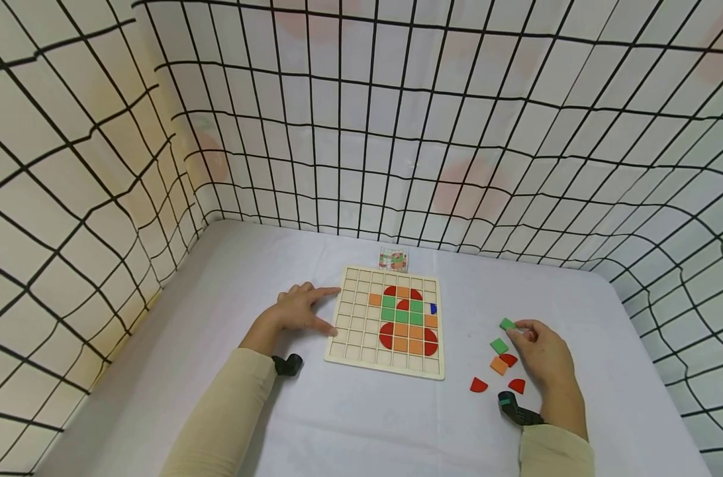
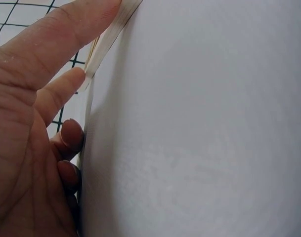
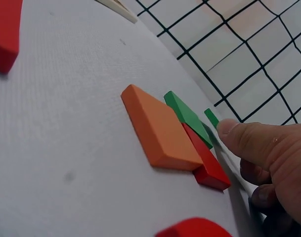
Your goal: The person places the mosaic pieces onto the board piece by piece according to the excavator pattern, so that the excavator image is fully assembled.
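Note:
A pale wooden grid board (image 1: 355, 331) lies on the table, its right half partly filled with orange, green, red and blue pieces. At its left edge my left hand (image 1: 302, 310) rests with thumb and index finger spread, their tips on the rim; the other fingers are bent. My right hand (image 1: 540, 351) is right of the board and pinches a green square tile (image 1: 507, 324) between thumb and fingertips. Below it lie another green tile (image 1: 499, 346), an orange square tile (image 1: 499, 366) and a red quarter-circle piece (image 1: 508, 360) close together.
Two more red quarter-circle pieces, one on the left (image 1: 478, 385) and one on the right (image 1: 517, 385), lie nearer the front. A small pattern card (image 1: 394, 259) stands behind the board. Black wire mesh (image 1: 361, 152) over white cloth encloses the back and sides of the table.

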Demonstrator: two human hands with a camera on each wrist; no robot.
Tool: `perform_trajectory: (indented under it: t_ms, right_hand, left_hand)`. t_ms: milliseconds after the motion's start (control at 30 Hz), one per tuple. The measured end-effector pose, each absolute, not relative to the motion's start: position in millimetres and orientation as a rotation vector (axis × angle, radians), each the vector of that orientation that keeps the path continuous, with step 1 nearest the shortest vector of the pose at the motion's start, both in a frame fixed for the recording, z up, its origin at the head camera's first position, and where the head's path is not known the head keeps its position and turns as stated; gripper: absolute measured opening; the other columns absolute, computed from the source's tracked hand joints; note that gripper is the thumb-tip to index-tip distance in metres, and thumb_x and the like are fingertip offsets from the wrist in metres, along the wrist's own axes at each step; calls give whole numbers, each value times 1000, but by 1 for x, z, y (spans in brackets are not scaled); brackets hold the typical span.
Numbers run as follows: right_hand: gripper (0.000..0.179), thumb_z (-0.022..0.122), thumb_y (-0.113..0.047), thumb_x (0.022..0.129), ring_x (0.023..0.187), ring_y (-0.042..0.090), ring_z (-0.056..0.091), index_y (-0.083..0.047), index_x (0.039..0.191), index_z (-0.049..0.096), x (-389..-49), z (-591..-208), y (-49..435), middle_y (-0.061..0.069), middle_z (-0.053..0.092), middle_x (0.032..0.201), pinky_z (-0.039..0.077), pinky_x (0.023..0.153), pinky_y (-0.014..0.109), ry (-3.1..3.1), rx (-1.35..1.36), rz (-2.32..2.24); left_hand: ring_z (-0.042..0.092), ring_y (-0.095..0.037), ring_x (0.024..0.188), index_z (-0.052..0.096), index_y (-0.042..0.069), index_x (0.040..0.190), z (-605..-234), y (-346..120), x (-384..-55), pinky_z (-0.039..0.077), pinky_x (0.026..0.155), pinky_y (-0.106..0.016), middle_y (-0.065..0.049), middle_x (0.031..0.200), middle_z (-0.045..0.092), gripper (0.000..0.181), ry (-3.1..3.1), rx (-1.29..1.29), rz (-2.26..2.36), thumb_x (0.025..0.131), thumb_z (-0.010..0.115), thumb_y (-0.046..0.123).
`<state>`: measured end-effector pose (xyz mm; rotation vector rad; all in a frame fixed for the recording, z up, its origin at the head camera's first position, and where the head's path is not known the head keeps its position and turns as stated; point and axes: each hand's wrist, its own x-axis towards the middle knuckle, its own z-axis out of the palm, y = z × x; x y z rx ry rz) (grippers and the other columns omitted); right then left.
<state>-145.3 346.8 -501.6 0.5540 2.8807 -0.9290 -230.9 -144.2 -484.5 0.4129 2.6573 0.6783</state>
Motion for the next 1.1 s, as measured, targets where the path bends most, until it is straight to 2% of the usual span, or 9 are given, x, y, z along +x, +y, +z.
perform_trajectory:
  t_ms: [333, 633, 900, 1100]
  right_hand:
    - [53, 54, -48, 104, 100, 27, 48, -9, 140, 54, -145, -497, 342, 10, 49, 102, 37, 75, 38, 2840, 558, -994]
    - [57, 54, -52, 102, 98, 27, 50, -10, 142, 52, -152, -489, 328, 12, 50, 107, 43, 69, 31, 2816, 382, -954]
    - [48, 58, -44, 101, 83, 23, 52, -12, 137, 56, -159, -485, 304, 9, 50, 100, 42, 63, 30, 2835, 293, -975]
    - [41, 62, -38, 100, 86, 22, 50, -13, 133, 60, -169, -485, 282, 6, 53, 96, 40, 66, 31, 2879, 242, -933]
  left_hand:
    - [42, -18, 100, 44, 41, 154, -483, -147, -230, 30, 86, -39, -1, 119, 52, 99, 2651, 412, 674, 67, 88, 60]
    - [42, -19, 100, 44, 41, 153, -482, -146, -229, 30, 86, -39, -1, 120, 52, 97, 2648, 411, 681, 68, 88, 59]
    - [43, -19, 101, 44, 41, 153, -483, -145, -231, 30, 87, -39, -1, 122, 53, 98, 2645, 412, 672, 68, 88, 59]
    - [42, -18, 99, 44, 41, 154, -486, -145, -232, 29, 85, -39, -1, 120, 53, 99, 2655, 423, 663, 68, 88, 60]
